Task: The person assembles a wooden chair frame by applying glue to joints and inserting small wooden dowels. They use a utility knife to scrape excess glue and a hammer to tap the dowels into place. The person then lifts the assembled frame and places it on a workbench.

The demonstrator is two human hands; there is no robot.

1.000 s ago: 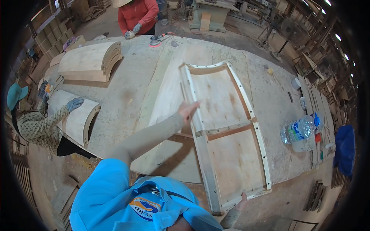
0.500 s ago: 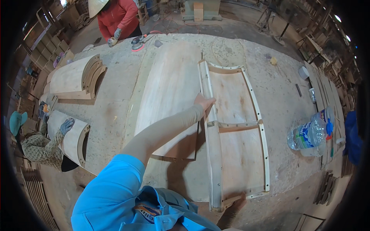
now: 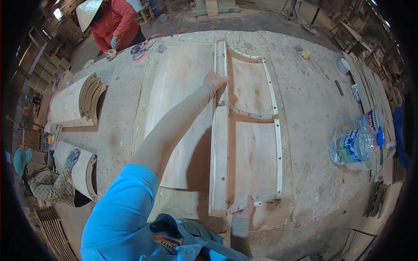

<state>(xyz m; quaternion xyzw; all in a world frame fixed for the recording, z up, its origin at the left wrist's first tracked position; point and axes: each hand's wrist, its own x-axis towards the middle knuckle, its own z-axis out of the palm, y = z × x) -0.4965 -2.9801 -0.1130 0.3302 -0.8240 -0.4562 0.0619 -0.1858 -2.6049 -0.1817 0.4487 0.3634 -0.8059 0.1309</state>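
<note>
A curved wooden panel [image 3: 250,150] lies hollow side up in front of me, with a raised rail, a crosspiece and screw heads along its edges. My left hand [image 3: 216,80] is closed round the upper part of its left rail. At the near end, my right hand [image 3: 245,210] grips the end piece, thumb on top and the other fingers hidden below. Close by on the left is a smooth curved panel [image 3: 185,65], bulging upward and partly covered by my left arm.
Stacked curved panels [image 3: 69,102] stand at left. One co-worker's gloved hand [image 3: 72,158] rests on another curved piece; a second person in red [image 3: 119,21] stands at the far edge, near a sander [image 3: 139,53]. Right lie a large water bottle [image 3: 355,148] and a dark bar [image 3: 339,88].
The framed panel has shifted left and away from me, nearer the smooth panel, with both hands on it. My right hand shows more fully now. The view has shifted somewhat too.
</note>
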